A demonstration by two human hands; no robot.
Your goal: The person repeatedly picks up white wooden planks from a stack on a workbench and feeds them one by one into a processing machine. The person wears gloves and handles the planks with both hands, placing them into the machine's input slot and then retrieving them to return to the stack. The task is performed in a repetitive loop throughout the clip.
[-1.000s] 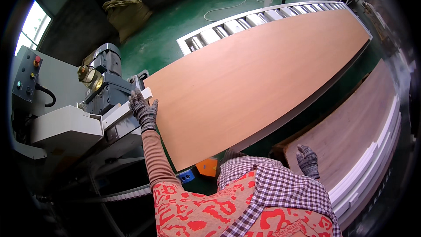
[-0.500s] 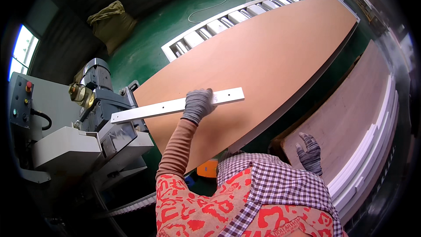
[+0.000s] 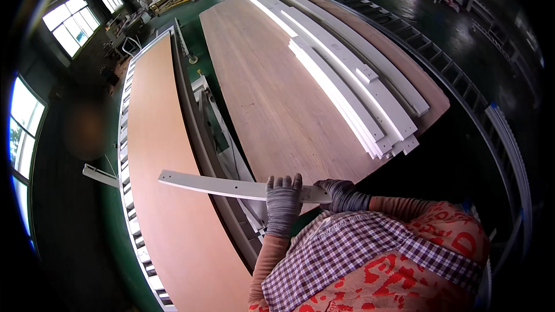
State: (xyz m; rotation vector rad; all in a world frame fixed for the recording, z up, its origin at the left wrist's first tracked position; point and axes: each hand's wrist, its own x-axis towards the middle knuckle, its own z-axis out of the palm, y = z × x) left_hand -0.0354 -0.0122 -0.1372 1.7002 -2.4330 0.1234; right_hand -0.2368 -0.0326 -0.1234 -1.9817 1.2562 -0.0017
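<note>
- At the near side, the left hand (image 3: 282, 211) has its fingers folded over a white strip (image 3: 214, 185).
- On its right end, the right hand (image 3: 346, 196) is also closed.
- To the left, its other end is above a light brown panel (image 3: 159, 138) on a roller conveyor (image 3: 133, 225).
- Farther right, more white strips (image 3: 341, 89) are lying on a brown board (image 3: 260, 98).

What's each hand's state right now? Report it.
Left hand: closed, holding the long, flat white strip.
Right hand: closed, holding that strip's right end.
</note>
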